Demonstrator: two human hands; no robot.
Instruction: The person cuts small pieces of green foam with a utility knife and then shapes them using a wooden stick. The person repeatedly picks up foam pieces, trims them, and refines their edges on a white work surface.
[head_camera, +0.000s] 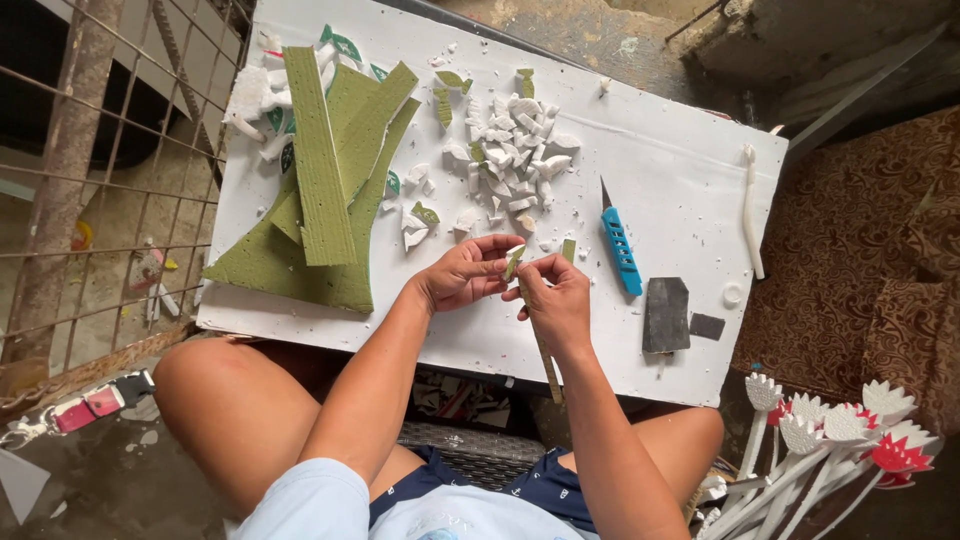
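My left hand and my right hand meet over the white board. Together they pinch a small green and white foam piece at the top of a thin olive stick. The stick runs down past my right wrist toward my lap. A pile of small white foam offcuts lies just beyond my hands. Green foam strips and sheets are stacked to the left of my left hand.
A blue utility knife lies right of my hands, with a dark grey block and a small dark square nearer the edge. A white stick lies far right. Finished white and red foam flowers rest at lower right. A wire fence stands on the left.
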